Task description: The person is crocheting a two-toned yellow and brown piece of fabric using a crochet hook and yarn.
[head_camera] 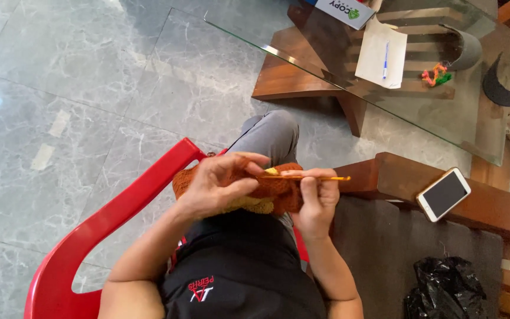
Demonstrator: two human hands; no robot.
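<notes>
**Hook lies crosswise between both hands**

The left hand (pixel 219 183) is closed over the orange crochet piece (pixel 273 192), holding it on the lap above the red chair (pixel 119 218). The right hand (pixel 317 198) pinches the yellow crochet hook (pixel 320 178), whose long axis runs left to right, its working end at the left fingers.

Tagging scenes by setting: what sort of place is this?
Probably a home living room: polished marble floor, a glass-topped wooden coffee table, a red plastic chair, and a phone on a wooden armrest.
</notes>
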